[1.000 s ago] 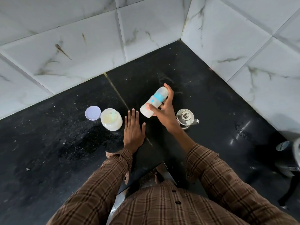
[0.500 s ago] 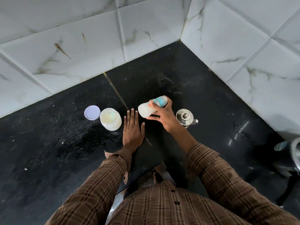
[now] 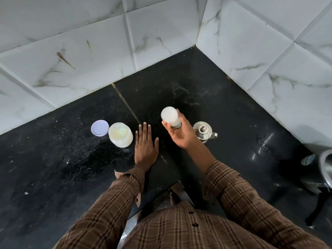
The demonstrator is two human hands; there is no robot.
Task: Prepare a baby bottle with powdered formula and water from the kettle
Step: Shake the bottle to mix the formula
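Observation:
My right hand (image 3: 181,133) grips the baby bottle (image 3: 169,116) above the black counter; the bottle's white base points up toward the camera and its cap end is hidden behind my fingers. My left hand (image 3: 145,147) lies flat on the counter with fingers straight, between the formula jar and the bottle. The open white formula jar (image 3: 120,134) stands just left of that hand, pale powder showing inside. Its lilac lid (image 3: 100,127) lies on the counter beside it. A small steel kettle (image 3: 203,132) with its lid on stands right behind my right hand.
White marble-tiled walls (image 3: 161,33) meet in a corner behind the black counter (image 3: 53,168). A dark appliance with a steel rim (image 3: 321,169) sits at the right edge. The counter's front edge runs below my left forearm.
My right hand has turned the bottle from slanted with its blue band showing to base-up toward the camera. The left hand has stayed flat on the counter.

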